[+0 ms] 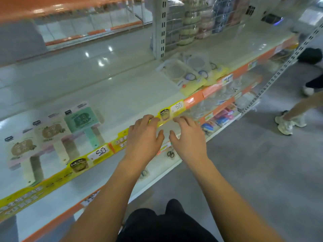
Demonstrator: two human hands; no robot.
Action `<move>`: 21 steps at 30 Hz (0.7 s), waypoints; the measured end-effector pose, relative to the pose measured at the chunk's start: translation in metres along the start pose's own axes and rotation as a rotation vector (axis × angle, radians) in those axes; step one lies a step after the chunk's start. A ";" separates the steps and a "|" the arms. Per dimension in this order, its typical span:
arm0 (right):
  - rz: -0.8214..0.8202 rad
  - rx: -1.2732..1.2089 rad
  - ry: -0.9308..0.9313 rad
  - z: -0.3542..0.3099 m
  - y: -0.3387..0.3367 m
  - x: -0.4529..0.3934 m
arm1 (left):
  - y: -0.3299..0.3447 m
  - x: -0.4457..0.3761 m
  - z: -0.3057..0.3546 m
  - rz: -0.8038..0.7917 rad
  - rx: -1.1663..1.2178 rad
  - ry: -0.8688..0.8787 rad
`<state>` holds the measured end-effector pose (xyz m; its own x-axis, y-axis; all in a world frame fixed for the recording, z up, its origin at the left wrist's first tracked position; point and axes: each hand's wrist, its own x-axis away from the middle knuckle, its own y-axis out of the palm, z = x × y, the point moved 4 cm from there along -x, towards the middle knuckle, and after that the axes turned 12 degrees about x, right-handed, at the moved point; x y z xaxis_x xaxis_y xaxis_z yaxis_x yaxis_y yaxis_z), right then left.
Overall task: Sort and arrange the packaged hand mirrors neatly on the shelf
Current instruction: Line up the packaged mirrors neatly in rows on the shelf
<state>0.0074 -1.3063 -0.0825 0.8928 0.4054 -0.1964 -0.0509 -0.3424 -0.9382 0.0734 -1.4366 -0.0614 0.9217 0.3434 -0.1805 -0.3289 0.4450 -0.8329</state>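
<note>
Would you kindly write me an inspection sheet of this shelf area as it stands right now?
Surface: pale shelf with a yellow and orange price strip along its front edge.
Job's things: three packaged hand mirrors in a row at the left, two cream and one green; a loose pile of round mirror packs at the right.
Clutter: small packaged goods on the lower shelves.
Hands: left hand and right hand both open, fingers spread at the shelf edge, holding nothing.
Cables: nothing seen.
Surroundings: another person's legs and sneakers on the grey floor.
</note>
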 end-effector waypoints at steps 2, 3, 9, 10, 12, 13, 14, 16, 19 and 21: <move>0.002 -0.007 -0.014 0.020 -0.003 -0.008 | 0.013 -0.009 0.015 0.000 -0.002 -0.006; 0.000 -0.010 -0.016 0.029 -0.005 -0.012 | 0.019 -0.012 0.022 -0.001 -0.003 -0.015; -0.028 -0.005 -0.020 0.069 -0.012 -0.031 | 0.046 -0.032 0.053 0.003 -0.014 -0.036; -0.022 -0.009 -0.021 0.072 -0.013 -0.035 | 0.048 -0.035 0.055 0.005 -0.014 -0.037; -0.016 -0.010 -0.025 0.076 -0.012 -0.045 | 0.049 -0.043 0.056 0.006 -0.012 -0.039; -0.014 -0.007 -0.032 0.076 -0.011 -0.050 | 0.048 -0.047 0.056 0.007 -0.012 -0.041; -0.008 -0.006 -0.043 0.076 -0.010 -0.057 | 0.047 -0.052 0.053 0.008 -0.010 -0.047; 0.003 -0.008 -0.059 0.071 -0.008 -0.070 | 0.045 -0.064 0.047 0.017 0.000 -0.056; 0.006 0.000 -0.055 0.065 -0.006 -0.084 | 0.044 -0.079 0.035 0.026 0.018 -0.068; 0.004 0.026 -0.064 0.062 -0.004 -0.090 | 0.045 -0.087 0.030 0.037 0.028 -0.067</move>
<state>-0.1003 -1.2883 -0.0791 0.8619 0.4580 -0.2175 -0.0669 -0.3225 -0.9442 -0.0281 -1.4219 -0.0675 0.8934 0.4140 -0.1746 -0.3687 0.4534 -0.8115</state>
